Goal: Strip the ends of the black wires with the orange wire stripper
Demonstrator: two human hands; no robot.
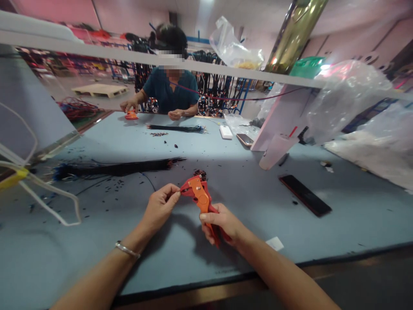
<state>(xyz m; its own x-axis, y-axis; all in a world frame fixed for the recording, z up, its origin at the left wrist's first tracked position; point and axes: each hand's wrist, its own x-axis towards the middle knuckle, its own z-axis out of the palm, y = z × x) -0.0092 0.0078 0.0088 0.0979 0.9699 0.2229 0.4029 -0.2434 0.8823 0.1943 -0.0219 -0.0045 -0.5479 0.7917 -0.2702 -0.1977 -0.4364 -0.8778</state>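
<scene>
My right hand (222, 224) is wrapped round the handles of a red and orange wire stripper (202, 199), its head tilted up and to the left. At the stripper's jaws, my left hand (163, 202) is closed in a pinch. A thin dark blue wire (149, 181) runs into the back of that hand; its tip at the jaws is too small to make out. Just beyond the stripper's head lies a small pile of cut bits (200, 174). To the left, a long bundle of black wires (122, 168) lies across the table, with blue ends on its left.
Across the table (245, 241) sits a person (174, 88) with an orange tool (131, 115) and another wire bundle (177, 128). A black phone (305, 195) lies to the right, near a shelf post (277, 107). A white wire frame (48, 189) stands at left. A shelf (129, 56) crosses overhead.
</scene>
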